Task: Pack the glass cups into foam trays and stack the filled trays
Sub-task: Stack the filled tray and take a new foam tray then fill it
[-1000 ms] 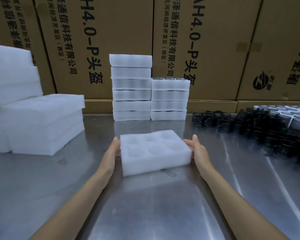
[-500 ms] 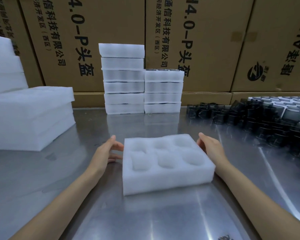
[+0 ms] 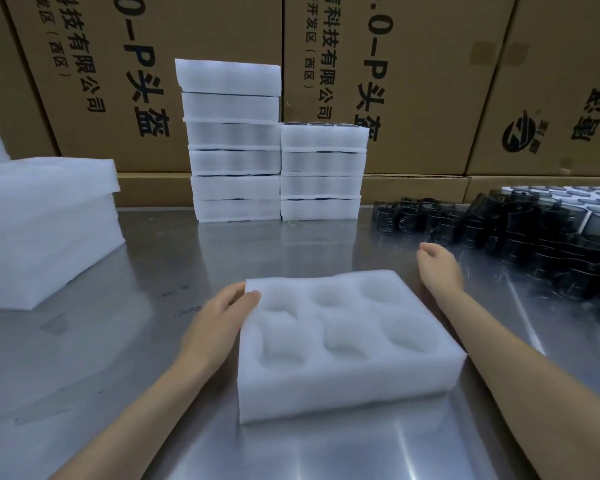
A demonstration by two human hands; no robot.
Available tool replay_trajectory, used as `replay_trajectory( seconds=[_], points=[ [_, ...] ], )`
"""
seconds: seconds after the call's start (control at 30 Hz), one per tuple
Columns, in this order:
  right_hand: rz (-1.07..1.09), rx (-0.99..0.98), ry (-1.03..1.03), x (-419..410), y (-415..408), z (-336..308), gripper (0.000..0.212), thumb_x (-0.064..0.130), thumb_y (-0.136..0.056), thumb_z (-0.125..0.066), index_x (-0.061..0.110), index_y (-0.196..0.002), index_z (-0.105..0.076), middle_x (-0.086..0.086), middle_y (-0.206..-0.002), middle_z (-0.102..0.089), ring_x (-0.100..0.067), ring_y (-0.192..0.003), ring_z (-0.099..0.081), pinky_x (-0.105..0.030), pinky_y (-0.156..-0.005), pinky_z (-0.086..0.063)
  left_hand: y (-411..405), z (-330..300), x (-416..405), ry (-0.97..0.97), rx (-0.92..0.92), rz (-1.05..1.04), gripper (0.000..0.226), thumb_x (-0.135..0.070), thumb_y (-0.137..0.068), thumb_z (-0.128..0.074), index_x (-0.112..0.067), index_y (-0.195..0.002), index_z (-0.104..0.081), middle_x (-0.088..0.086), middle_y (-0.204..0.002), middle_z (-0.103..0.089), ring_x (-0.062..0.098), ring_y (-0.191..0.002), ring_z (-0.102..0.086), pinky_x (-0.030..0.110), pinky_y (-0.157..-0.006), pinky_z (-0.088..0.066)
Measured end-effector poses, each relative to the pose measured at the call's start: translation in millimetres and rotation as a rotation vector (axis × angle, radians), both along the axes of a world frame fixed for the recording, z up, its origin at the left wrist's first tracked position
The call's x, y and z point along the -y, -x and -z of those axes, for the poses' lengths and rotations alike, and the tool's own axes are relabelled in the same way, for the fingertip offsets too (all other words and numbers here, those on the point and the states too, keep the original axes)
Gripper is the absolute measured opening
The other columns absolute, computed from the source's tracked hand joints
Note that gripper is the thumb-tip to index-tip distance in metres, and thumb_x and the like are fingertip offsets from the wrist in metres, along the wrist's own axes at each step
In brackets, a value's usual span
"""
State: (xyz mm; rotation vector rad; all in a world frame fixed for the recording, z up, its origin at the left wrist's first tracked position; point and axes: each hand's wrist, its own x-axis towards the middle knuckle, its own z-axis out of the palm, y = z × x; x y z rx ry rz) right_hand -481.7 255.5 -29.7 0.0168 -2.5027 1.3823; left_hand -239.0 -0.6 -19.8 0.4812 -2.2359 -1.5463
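White foam tray with 6 round pockets sits flat on the brushed steel table, dead centre in front of you. All 6 pockets are bare, no cup in any.

Your left hand is against the tray's left edge: thumb hooked over the top far-left corner, the rest of the fingers hidden behind the side wall. So it grips the tray by that corner, lightly.

Your right hand is off the tray, just beyond its far-right corner, above the table. Fingers loosely curled, nothing in them. It's motion-blurred, so finger detail is soft.

Dark smoked glass cups are massed on the right side of the table, well apart from the tray, many stacked or leaning on each other. Behind them a white foam sheet with cups seated in it runs off the right edge.

At the back, 2 stacks of white foam trays stand touching side by side: taller stack of 6 layers on the left, shorter stack of 4 on the right, with dark rims showing on top of the shorter one.

Pile of plain white foam slabs on the far left. Brown cardboard cartons with black printed lettering wall off the back.
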Motion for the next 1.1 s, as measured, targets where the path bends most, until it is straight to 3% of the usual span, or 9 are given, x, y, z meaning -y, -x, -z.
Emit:
replay_trajectory(
  seconds=[0.1, 0.23, 0.43, 0.5, 0.57, 0.67, 0.83, 1.0, 1.1],
  points=[
    [0.054, 0.002, -0.09, -1, 22, -1, 0.043, 0.027, -0.096, -0.041, 0.022, -0.138, -0.048, 0.002, -0.135, -0.055, -0.006, -0.063, -0.046, -0.026, -0.066, -0.033, 2, 1, 0, 0.006, -0.011, 0.022, 0.032, -0.054, -0.072, -0.051, -0.036, -0.093, -0.068, -0.018, -0.093, -0.07, 0.01, -0.095, -0.065, 0.047, -0.096, -0.045],
    [0.077, 0.031, -0.18, 1, 45, -3, 0.046, 0.03, -0.094, -0.043, 0.021, -0.138, -0.047, -0.005, -0.132, -0.056, -0.028, -0.095, -0.06, -0.03, -0.076, -0.043, 9, 0, 1, -0.004, -0.028, 0.056, 0.033, -0.051, -0.074, -0.051, -0.032, -0.095, -0.068, -0.011, -0.092, -0.072, 0.014, -0.092, -0.066, 0.047, -0.094, -0.046],
    [0.085, 0.095, -0.267, 6, 67, -4, 0.048, 0.035, -0.093, -0.043, 0.026, -0.14, -0.044, -0.001, -0.144, -0.044, -0.031, -0.115, -0.054, -0.037, -0.091, -0.044, 12, 1, 2, -0.003, -0.043, 0.094, 0.034, -0.049, -0.076, -0.051, -0.026, -0.096, -0.067, -0.003, -0.091, -0.072, 0.022, -0.091, -0.067, 0.054, -0.092, -0.046],
    [0.086, 0.109, -0.265, 6, 69, -4, 0.046, 0.036, -0.094, -0.042, 0.028, -0.139, -0.045, 0.0, -0.136, -0.053, -0.029, -0.111, -0.055, -0.033, -0.084, -0.043, 12, 1, 2, 0.001, -0.044, 0.093, 0.034, -0.05, -0.077, -0.051, -0.028, -0.097, -0.067, -0.004, -0.091, -0.072, 0.021, -0.091, -0.067, 0.054, -0.092, -0.046],
    [0.081, 0.113, -0.232, 5, 67, -4, 0.044, 0.035, -0.094, -0.042, 0.029, -0.138, -0.046, 0.0, -0.115, -0.063, -0.023, -0.09, -0.058, -0.028, -0.071, -0.039, 12, 1, 2, -0.001, -0.04, 0.094, 0.032, -0.049, -0.077, -0.051, -0.029, -0.096, -0.068, -0.006, -0.091, -0.072, 0.019, -0.09, -0.067, 0.052, -0.091, -0.047],
    [0.088, 0.099, -0.16, 2, 65, -3, 0.043, 0.032, -0.095, -0.042, 0.028, -0.137, -0.048, 0.003, -0.089, -0.062, -0.012, -0.062, -0.052, -0.027, -0.058, -0.035, 12, -1, 1, 0.006, -0.04, 0.093, 0.03, -0.048, -0.077, -0.051, -0.029, -0.092, -0.067, -0.007, -0.089, -0.072, 0.017, -0.088, -0.067, 0.049, -0.091, -0.047],
    [0.088, 0.109, -0.155, 2, 69, -3, 0.044, 0.032, -0.094, -0.042, 0.028, -0.138, -0.046, 0.0, -0.087, -0.063, -0.014, -0.062, -0.053, -0.027, -0.055, -0.036, 12, 1, 2, 0.001, -0.041, 0.099, 0.012, -0.037, -0.09, -0.057, -0.032, -0.091, -0.068, -0.008, -0.09, -0.072, 0.013, -0.087, -0.067, 0.045, -0.091, -0.047],
    [0.093, 0.119, -0.14, -1, 80, -4, 0.045, 0.032, -0.094, -0.042, 0.029, -0.139, -0.045, -0.006, -0.106, -0.067, -0.028, -0.092, -0.061, -0.032, -0.076, -0.045, 13, 4, 2, 0.009, -0.035, 0.095, 0.022, -0.047, -0.08, -0.052, -0.036, -0.092, -0.067, -0.011, -0.091, -0.072, 0.011, -0.087, -0.067, 0.045, -0.091, -0.048],
    [0.079, 0.146, -0.138, -1, 85, -5, 0.045, 0.031, -0.095, -0.043, 0.028, -0.139, -0.044, -0.006, -0.103, -0.066, -0.028, -0.089, -0.059, -0.032, -0.075, -0.043, 15, 4, 2, 0.004, -0.042, 0.087, 0.03, -0.048, -0.076, -0.049, -0.034, -0.095, -0.067, -0.01, -0.092, -0.071, 0.014, -0.089, -0.067, 0.049, -0.092, -0.047]
  ],
)
